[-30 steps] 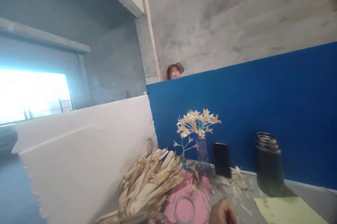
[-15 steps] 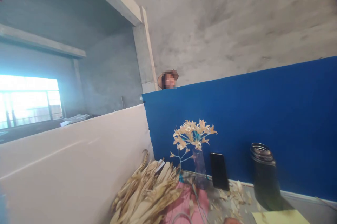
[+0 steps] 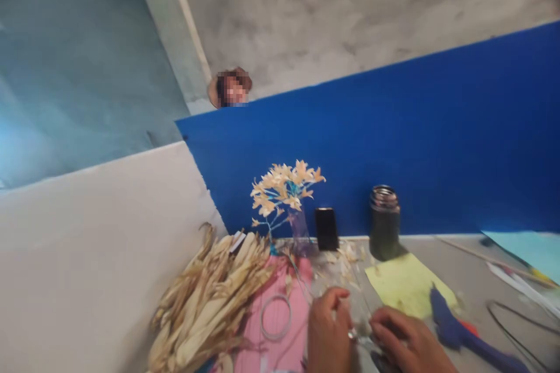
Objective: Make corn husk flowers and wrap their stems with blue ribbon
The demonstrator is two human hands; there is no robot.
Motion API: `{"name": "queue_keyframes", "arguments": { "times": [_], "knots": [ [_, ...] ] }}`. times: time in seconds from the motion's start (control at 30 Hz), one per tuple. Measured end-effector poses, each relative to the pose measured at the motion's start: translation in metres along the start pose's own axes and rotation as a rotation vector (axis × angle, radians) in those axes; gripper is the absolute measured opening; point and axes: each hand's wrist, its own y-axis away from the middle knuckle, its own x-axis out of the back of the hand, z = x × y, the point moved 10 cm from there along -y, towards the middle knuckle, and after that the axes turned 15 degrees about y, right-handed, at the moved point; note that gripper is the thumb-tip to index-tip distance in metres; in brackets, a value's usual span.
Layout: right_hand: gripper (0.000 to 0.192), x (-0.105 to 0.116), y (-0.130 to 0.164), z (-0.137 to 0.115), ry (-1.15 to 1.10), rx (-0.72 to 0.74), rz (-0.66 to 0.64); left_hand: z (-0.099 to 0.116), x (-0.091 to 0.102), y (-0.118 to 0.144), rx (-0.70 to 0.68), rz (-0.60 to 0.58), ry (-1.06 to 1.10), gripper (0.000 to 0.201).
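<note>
My left hand [image 3: 330, 329] is low in the middle, its fingers curled in, near the edge of a pink sheet [image 3: 251, 332]. Just right of it, my right hand [image 3: 406, 341] has thumb and fingers drawn together. Blur hides what either hand holds, though a thin pale line runs up between them. A small shiny and dark object [image 3: 378, 359] lies partly under my right hand; I cannot make out its kind. A wire coil [image 3: 275, 317] rests on the pink sheet. A blue glue gun [image 3: 455, 326] is beside my right hand.
Dried corn husks [image 3: 205, 303] are piled at left. Behind stand husk flowers [image 3: 286, 180] in a clear vase [image 3: 300, 233], a phone [image 3: 326, 230] and a dark open bottle [image 3: 385, 224]. Yellow paper [image 3: 402, 279] lies at right. A person looks over the blue partition [image 3: 350, 145].
My view has tilted down and turned right. Both hands now show, where only a bit of skin was at the bottom edge. The glue gun and right side of the table have come into view.
</note>
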Motion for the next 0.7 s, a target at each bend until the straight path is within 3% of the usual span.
{"name": "queue_keyframes", "arguments": {
  "times": [0.1, 0.23, 0.5, 0.7],
  "knots": [
    [0.034, 0.006, -0.002, -0.005, 0.010, -0.016, -0.013, 0.004, -0.007, -0.008, 0.157, -0.058, 0.045, 0.039],
    [0.031, 0.007, -0.001, -0.006, -0.012, -0.029, -0.021, 0.018, -0.010, -0.020, 0.141, -0.058, 0.160, 0.026],
    [0.026, -0.002, 0.000, -0.003, -0.006, -0.038, -0.107, 0.015, -0.025, -0.014, 0.144, -0.116, 0.189, 0.021],
    [0.025, -0.002, -0.001, -0.004, -0.082, -0.067, -0.130, 0.010, -0.023, -0.011, 0.163, -0.174, 0.061, 0.014]
  ]
}}
